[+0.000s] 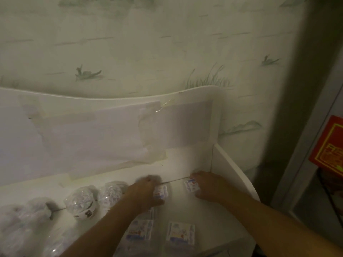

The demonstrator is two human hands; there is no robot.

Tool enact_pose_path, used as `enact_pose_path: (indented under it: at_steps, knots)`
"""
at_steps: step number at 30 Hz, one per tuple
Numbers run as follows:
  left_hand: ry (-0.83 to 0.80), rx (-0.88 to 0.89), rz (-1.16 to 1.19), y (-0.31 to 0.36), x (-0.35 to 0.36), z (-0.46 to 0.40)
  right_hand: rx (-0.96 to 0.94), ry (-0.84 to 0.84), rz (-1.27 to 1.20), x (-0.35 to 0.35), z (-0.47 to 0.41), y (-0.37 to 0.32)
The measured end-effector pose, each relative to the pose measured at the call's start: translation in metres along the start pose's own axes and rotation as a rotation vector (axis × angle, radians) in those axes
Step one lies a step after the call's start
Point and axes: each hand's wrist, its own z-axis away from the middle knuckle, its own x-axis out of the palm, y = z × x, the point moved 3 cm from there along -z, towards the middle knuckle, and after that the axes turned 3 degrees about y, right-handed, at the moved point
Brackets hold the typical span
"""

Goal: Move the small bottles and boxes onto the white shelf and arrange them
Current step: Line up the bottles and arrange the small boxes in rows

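Observation:
Both my hands reach over the white shelf. My left hand grips a small white box with blue print near the shelf's back. My right hand holds a second small white box close to the back right corner, beside the side panel. Two more small white boxes lie nearer me on the shelf. Several small bottles wrapped in clear plastic stand in a row to the left, one just beside my left wrist. The picture is blurred.
The shelf's back board is covered with taped paper and stands against green patterned wallpaper. The curved right side panel bounds the shelf. A red sign and a grey frame sit at the far right.

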Motion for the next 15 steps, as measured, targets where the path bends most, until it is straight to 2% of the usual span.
enact_pose_path:
  at_steps: [5, 9, 15]
  knots:
    - [0.018, -0.030, -0.096, 0.012, 0.006, -0.007, -0.031, 0.028, -0.080, 0.003, -0.007, -0.001]
    - [0.024, 0.024, -0.159, 0.012, 0.003, -0.005, -0.033, 0.085, -0.123, 0.007, -0.012, 0.001]
    - [0.068, 0.040, -0.208, 0.002, -0.003, -0.009, -0.031, 0.159, -0.051, 0.008, -0.013, -0.001]
